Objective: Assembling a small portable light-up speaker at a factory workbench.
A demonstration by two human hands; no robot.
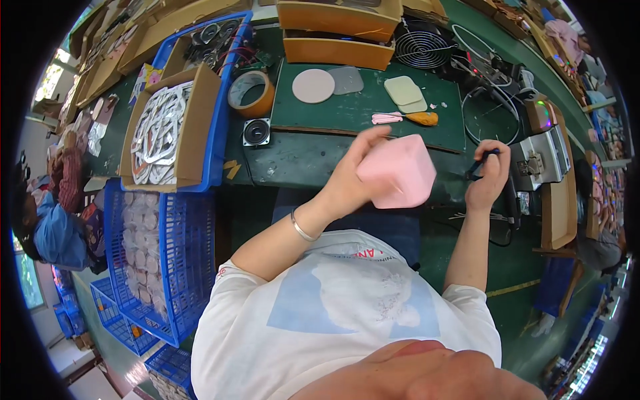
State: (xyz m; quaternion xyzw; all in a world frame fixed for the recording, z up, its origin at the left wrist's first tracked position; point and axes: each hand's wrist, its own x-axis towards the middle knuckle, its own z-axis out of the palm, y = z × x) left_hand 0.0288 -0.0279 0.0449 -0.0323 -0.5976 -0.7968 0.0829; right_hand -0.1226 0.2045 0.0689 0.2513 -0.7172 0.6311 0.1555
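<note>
A pink cube-shaped casing with rounded edges (403, 173) is held up over the front edge of the bench by my left hand (352, 172), whose fingers wrap its left side. To the right, my right hand (491, 179) is closed around a small dark tool (477, 167); its exact kind is hard to make out. Beyond the casing, small pink parts (387, 118) and an orange piece (423, 119) lie on the green mat (360, 120). Farther back are a pale pink disc (313, 86) and light green rounded squares (404, 92).
On the left, a cardboard box of white frames (162, 130) sits in a blue tray (219, 127), above a blue crate (190, 267). Tape (251, 95) and a small speaker (257, 132) stand beside the mat. A round fan grille (423, 50) and cables (490, 110) occupy the back right.
</note>
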